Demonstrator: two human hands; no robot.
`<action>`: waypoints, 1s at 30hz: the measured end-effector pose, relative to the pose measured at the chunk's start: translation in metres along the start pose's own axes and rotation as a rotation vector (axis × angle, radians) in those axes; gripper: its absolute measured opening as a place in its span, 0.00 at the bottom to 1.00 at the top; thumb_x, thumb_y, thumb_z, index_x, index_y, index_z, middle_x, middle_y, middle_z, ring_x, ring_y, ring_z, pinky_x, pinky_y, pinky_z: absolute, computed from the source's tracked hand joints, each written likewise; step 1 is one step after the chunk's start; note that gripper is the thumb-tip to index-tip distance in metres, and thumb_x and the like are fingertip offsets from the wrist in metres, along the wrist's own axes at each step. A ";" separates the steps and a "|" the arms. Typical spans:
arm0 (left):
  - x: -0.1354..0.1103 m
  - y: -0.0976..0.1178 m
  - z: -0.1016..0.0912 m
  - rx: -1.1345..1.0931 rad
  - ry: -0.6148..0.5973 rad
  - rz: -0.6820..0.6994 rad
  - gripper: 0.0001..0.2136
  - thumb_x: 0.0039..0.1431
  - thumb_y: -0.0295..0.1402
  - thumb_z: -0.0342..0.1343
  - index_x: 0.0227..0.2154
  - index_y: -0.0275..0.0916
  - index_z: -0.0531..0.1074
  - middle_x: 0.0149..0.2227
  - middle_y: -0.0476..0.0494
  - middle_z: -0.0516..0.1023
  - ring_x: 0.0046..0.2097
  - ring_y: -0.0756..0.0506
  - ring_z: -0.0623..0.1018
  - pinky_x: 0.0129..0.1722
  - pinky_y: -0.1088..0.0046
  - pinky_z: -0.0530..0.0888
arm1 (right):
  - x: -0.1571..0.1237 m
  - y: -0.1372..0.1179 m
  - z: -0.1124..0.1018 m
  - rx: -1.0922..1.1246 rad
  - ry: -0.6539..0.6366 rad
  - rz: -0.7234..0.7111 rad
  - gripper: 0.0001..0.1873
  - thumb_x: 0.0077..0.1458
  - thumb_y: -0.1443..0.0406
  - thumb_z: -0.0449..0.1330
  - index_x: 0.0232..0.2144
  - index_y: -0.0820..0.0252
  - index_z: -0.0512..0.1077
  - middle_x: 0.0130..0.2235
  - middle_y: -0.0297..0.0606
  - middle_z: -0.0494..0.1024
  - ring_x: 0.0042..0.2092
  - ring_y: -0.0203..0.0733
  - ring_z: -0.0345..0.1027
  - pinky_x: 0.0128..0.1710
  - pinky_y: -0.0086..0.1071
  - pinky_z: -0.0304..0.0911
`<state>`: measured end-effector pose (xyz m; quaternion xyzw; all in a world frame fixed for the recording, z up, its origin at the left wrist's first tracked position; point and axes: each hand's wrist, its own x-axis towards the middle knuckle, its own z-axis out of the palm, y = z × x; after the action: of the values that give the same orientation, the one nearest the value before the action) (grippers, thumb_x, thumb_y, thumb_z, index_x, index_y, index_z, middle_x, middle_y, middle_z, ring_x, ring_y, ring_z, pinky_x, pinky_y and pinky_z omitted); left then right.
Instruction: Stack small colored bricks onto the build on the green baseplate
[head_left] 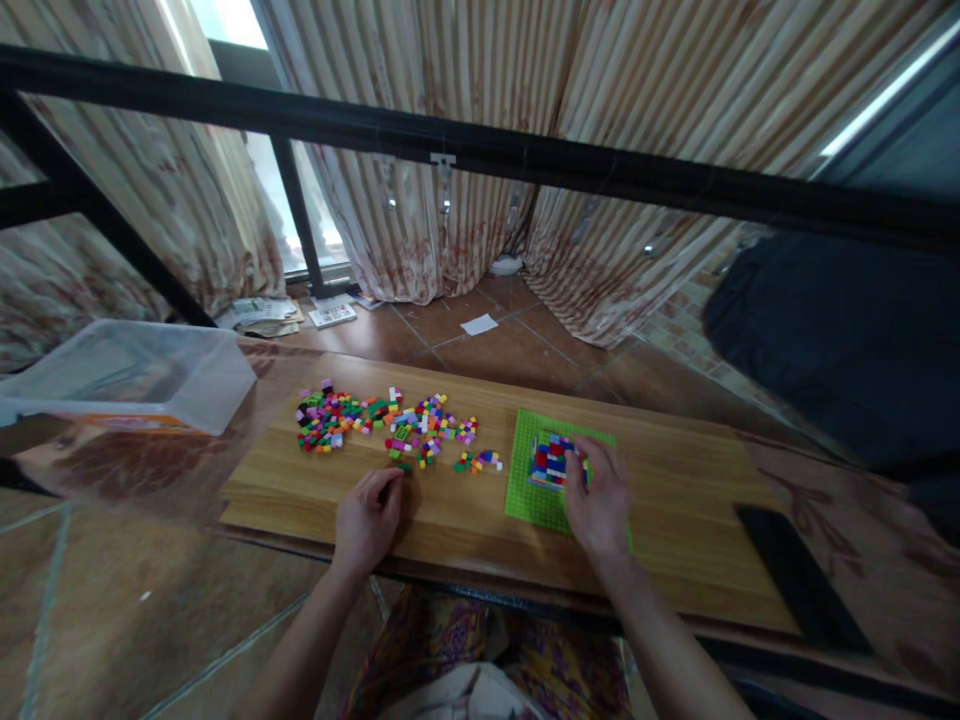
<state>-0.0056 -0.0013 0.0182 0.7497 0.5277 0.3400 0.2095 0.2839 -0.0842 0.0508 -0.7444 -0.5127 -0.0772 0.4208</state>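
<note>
A wooden board (675, 510) carries a scatter of several small coloured bricks (375, 420) on its left half and a green baseplate (532, 440) right of the middle. On the baseplate stands a small block of red, blue and white bricks (551, 460). My right hand (596, 495) rests on the baseplate with its fingertips against that block. My left hand (367, 515) lies on the board with curled fingers, its fingertips touching a small green brick (405, 467) at the near edge of the scatter.
A clear plastic tub (127, 375) stands at the far left. A flat black object (795, 575) lies at the board's right end. A black metal bar (480, 145) crosses overhead, curtains hang behind, and papers (262, 315) lie on the tiled floor.
</note>
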 end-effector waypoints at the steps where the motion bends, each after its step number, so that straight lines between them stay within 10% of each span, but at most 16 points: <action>1: 0.000 -0.001 0.000 -0.001 0.002 0.002 0.12 0.61 0.37 0.48 0.37 0.40 0.75 0.38 0.42 0.81 0.40 0.44 0.80 0.42 0.69 0.74 | -0.005 -0.007 0.000 0.041 -0.044 -0.030 0.16 0.64 0.59 0.49 0.45 0.58 0.73 0.45 0.45 0.75 0.48 0.47 0.67 0.51 0.45 0.63; 9: -0.002 -0.002 0.003 0.002 -0.007 -0.005 0.11 0.61 0.36 0.48 0.38 0.40 0.75 0.39 0.42 0.80 0.41 0.44 0.79 0.42 0.68 0.74 | -0.034 -0.052 0.037 0.127 -0.428 -0.166 0.12 0.63 0.66 0.50 0.39 0.55 0.75 0.40 0.40 0.77 0.44 0.44 0.69 0.46 0.37 0.63; 21: -0.003 -0.002 0.004 -0.011 -0.004 0.002 0.10 0.61 0.34 0.49 0.38 0.40 0.75 0.38 0.42 0.80 0.41 0.44 0.79 0.42 0.69 0.74 | -0.023 -0.075 0.088 -0.058 -0.474 -0.270 0.10 0.59 0.69 0.55 0.34 0.54 0.76 0.41 0.43 0.73 0.44 0.48 0.62 0.44 0.41 0.62; 30: -0.003 -0.006 0.006 -0.002 0.010 0.029 0.11 0.61 0.34 0.47 0.38 0.39 0.75 0.38 0.42 0.80 0.40 0.44 0.79 0.41 0.69 0.73 | -0.026 -0.075 0.072 0.157 -0.465 -0.175 0.08 0.58 0.70 0.55 0.36 0.57 0.74 0.42 0.41 0.74 0.45 0.45 0.64 0.49 0.39 0.60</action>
<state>-0.0058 -0.0015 0.0092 0.7555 0.5172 0.3472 0.2028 0.1872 -0.0425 0.0322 -0.6599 -0.6626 0.0997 0.3399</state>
